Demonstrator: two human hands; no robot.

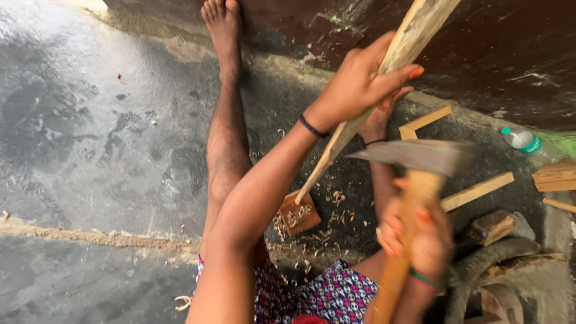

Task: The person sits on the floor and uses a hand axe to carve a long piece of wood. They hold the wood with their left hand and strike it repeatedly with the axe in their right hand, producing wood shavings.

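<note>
My left hand [360, 81] is shut around a long pale wooden stick [414, 30]. The stick slants down to a small wooden block [298, 216] on the floor, and its lower end rests there. My right hand [420, 237] grips the wooden handle of a hatchet [420, 156]. Its grey metal head is raised just right of the stick and is blurred by motion. Wood shavings [336, 198] lie scattered around the block.
My bare legs stretch out on the dark wet concrete floor [90, 138], one foot [222, 24] at the top. Cut wood strips [477, 191], a plank stack [555, 176], a chunk of log [489, 227] and a plastic bottle [528, 144] lie at the right, below a dark wall.
</note>
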